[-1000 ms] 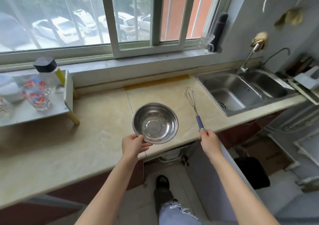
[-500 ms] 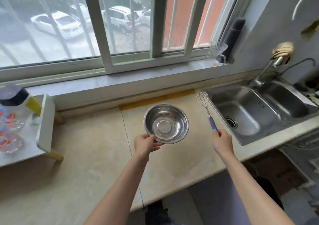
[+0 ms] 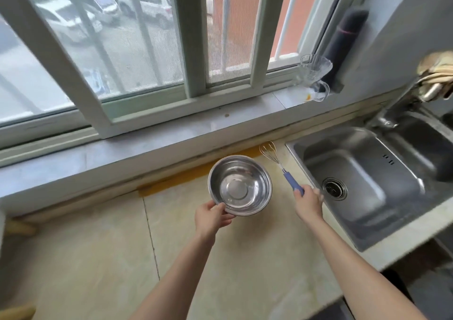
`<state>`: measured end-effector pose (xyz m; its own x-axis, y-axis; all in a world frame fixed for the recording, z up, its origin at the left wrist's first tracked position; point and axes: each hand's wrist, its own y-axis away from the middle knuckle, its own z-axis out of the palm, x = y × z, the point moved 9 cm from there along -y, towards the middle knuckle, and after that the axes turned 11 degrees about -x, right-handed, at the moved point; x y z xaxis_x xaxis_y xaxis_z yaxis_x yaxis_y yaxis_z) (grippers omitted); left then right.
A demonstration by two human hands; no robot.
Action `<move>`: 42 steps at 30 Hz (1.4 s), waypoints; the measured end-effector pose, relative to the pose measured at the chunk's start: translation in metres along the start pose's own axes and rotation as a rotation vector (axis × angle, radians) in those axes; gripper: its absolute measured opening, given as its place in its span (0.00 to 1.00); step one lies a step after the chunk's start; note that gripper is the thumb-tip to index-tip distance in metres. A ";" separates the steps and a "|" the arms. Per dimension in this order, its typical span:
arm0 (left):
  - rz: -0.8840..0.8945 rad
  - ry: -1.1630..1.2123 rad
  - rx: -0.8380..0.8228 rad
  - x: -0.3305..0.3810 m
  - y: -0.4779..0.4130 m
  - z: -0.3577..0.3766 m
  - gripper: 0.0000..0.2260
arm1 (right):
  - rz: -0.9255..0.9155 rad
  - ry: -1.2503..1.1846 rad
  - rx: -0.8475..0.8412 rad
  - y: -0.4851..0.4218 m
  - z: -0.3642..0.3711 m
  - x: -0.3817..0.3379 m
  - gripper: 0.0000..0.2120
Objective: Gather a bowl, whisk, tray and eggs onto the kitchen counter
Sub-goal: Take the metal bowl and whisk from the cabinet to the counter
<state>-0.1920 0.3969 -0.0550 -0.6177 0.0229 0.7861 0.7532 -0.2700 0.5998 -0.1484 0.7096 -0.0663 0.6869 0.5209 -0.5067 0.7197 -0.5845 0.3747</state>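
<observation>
Left hand [image 3: 212, 218]: fingers pinch the near rim of the bowl, thumb over the rim on top, the rest curled beneath.
Bowl [image 3: 240, 186]: steel, empty, mouth up; near the back edge of the table, toward the sink side. Whether its base touches the table, cannot tell.
Right hand [image 3: 307, 203]: fingers wrapped tight around the lower end of the whisk handle.
Whisk [image 3: 282, 167]: blue handle, wire head pointing away toward the back edge of the table; just right of the bowl, not touching it. Held over or on the table, cannot tell.
Table [image 3: 220, 258]: pale stone top with a dark seam running front to back, left of the bowl; yellow strip along the back edge.
Sink [image 3: 362, 182]: steel, set into the right end of the table, just right of the right hand.
Window sill [image 3: 171, 135]: behind the table; a clear glass cup [image 3: 315, 78] at its right end.
</observation>
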 end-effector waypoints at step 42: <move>0.148 -0.708 0.145 -0.032 0.132 -0.069 0.11 | -0.300 0.204 -0.325 0.166 0.029 -0.059 0.20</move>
<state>-0.0890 0.2937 -0.0115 -0.2502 0.6248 0.7396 0.8700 -0.1901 0.4549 -0.0725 0.5631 0.0034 0.4263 0.7670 -0.4796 0.8611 -0.1817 0.4749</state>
